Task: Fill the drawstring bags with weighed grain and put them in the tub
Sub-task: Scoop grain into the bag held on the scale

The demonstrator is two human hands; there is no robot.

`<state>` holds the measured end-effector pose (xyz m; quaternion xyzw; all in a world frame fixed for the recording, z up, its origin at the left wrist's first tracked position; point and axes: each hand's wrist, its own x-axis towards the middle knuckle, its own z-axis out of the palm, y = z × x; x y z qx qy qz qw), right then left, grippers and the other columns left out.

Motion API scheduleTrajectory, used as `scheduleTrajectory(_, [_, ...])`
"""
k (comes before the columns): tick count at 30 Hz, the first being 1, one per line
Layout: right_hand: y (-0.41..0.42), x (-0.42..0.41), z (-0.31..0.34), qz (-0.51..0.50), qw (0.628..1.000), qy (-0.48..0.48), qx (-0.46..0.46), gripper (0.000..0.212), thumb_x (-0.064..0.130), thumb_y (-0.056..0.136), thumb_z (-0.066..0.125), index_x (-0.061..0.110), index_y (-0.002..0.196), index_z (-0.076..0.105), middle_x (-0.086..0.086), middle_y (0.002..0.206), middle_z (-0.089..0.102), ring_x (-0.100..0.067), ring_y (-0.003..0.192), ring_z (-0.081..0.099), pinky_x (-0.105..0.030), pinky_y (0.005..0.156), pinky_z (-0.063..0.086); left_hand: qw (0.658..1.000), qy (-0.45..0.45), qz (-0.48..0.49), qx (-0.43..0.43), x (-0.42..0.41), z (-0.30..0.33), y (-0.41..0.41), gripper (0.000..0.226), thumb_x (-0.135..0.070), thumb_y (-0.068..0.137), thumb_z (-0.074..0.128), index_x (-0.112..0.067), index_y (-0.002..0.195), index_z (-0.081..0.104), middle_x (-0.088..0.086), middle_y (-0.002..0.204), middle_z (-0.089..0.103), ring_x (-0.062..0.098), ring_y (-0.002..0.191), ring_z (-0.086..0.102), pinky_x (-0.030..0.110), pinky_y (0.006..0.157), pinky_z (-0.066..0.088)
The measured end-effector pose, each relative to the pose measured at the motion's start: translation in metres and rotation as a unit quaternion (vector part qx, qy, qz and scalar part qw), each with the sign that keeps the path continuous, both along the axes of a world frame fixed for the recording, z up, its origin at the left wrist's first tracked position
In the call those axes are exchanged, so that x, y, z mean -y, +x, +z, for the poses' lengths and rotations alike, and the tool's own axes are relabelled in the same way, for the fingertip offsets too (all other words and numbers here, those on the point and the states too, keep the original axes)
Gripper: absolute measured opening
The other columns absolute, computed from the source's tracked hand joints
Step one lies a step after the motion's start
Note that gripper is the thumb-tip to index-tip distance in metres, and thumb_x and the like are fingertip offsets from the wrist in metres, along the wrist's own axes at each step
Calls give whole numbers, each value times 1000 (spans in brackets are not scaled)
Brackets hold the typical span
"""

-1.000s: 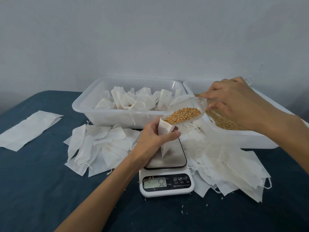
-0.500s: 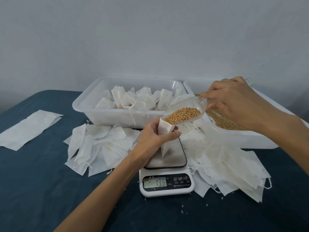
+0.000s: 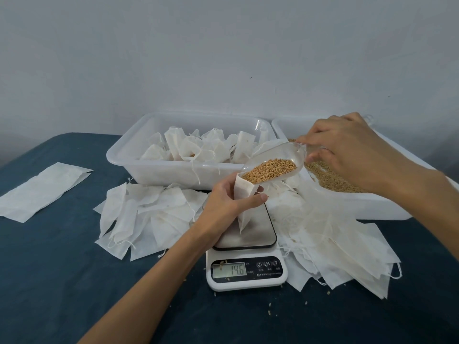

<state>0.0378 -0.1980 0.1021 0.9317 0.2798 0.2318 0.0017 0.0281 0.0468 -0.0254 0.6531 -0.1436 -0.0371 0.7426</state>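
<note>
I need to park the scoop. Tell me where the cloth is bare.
Bare: near-left cloth in front of the flat sheet, and the near strip right of the scale, with stray grains. Crowded: empty bags and bags flank the scale, below both tubs.
</note>
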Motion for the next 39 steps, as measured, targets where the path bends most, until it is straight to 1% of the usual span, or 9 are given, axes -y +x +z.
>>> scheduleTrajectory(8, [0,1,0,3,1000,-4,5,30,17,89,74,18,119,74,-2,103,68,-28,96,61,-43,93,32,1000,12,2,5,0,-1,1,52,-25,78,86,-20,127,70,2,112,78,15,109,72,37,103,54])
scheduleTrajectory(11, [1,1,0,1,1000,-3,6,31,18,90,73,18,121,73,-2,104,68,-27,97,61,-42,93,32,1000,11,1,6,-1,0,1,51,-24,79,86,-20,127,70,2,113,78,14,109,72,34,100,54])
scheduleTrajectory(17, [0,0,-1,-3,1000,-6,5,31,19,89,74,18,120,73,-2,103,68,-27,96,61,-44,93,34,1000,15,3,5,0,0,0,50,-25,78,86,-19,126,70,2,111,78,15,107,72,38,103,55])
scheduleTrajectory(21, [0,0,0,-3,1000,-9,7,31,18,89,74,18,120,73,-2,102,68,-27,96,61,-44,93,34,1000,6,-1,1,-1,1,0,51,-24,79,85,-17,127,69,2,111,78,13,106,72,30,95,54])
scheduleTrajectory(25, [-1,-1,1,-6,1000,-5,-1,32,20,91,71,19,123,72,-1,104,67,-25,97,60,-40,93,31,1000,8,-1,2,-1,1,-1,43,-13,86,85,-16,127,70,2,110,77,11,104,72,27,91,53])
scheduleTrajectory(28, [-3,-2,2,-11,1000,-5,-7,32,20,93,69,20,124,71,0,105,67,-24,99,59,-39,95,29,1000,8,0,3,-1,1,-1,42,-12,87,84,-16,127,70,3,112,77,13,106,72,29,93,54])
scheduleTrajectory(31, [-4,-3,2,-19,1000,-6,-15,32,20,93,68,19,125,71,-2,107,67,-26,100,59,-40,95,29,1000,5,0,5,-1,1,-1,45,-17,83,86,-17,126,71,4,113,77,16,108,72,33,98,55])
scheduleTrajectory(35, [2,-2,-3,-39,998,14,-53,33,19,93,70,18,125,71,-3,108,67,-27,104,60,-44,97,34,1000,3,1,5,-1,2,-1,47,-22,80,85,-17,125,71,3,111,78,16,107,72,31,97,55])
scheduleTrajectory(39, [4,4,-14,-40,993,65,-93,31,19,93,71,18,124,71,0,102,66,-25,101,60,-46,95,42,1000,8,3,-4,-1,1,-2,43,-14,86,85,-14,125,70,3,114,78,15,109,73,31,97,55])
